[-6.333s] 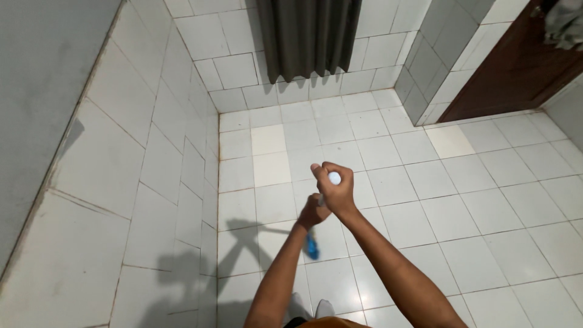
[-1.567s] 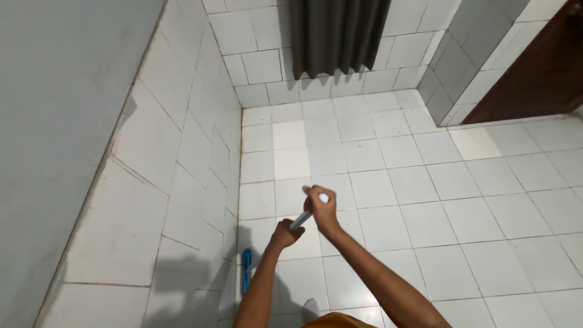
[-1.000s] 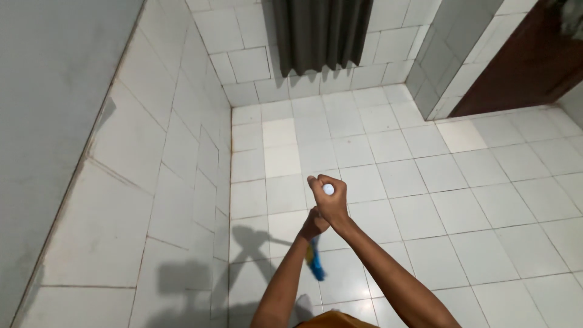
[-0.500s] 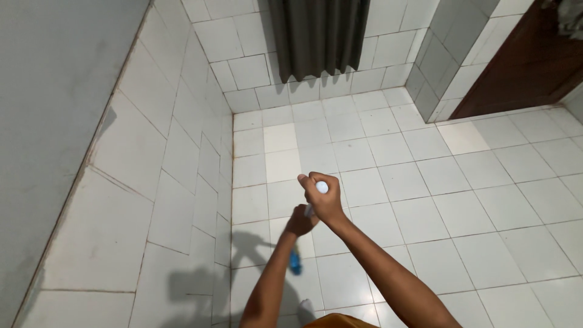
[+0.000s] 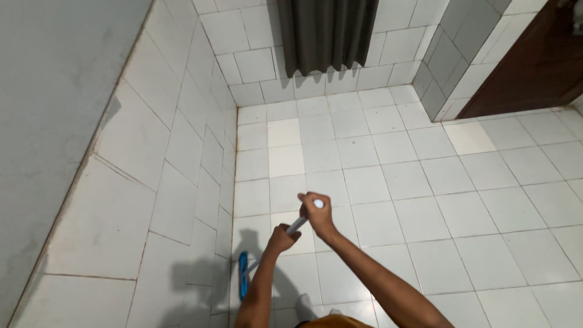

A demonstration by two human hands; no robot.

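White floor tiles (image 5: 425,182) look uniform; how much is cleaned cannot be told. Right hand (image 5: 317,214) wraps its fingers round the mop handle (image 5: 296,225) top, left hand (image 5: 280,238) grips lower; the blue mop head (image 5: 243,276) lies against the wall (image 5: 182,182).

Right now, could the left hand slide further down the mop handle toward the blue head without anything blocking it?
Probably yes. The left hand grips the mop handle below the right hand, and the stretch down to the blue head looks bare, though the forearm partly hides it.
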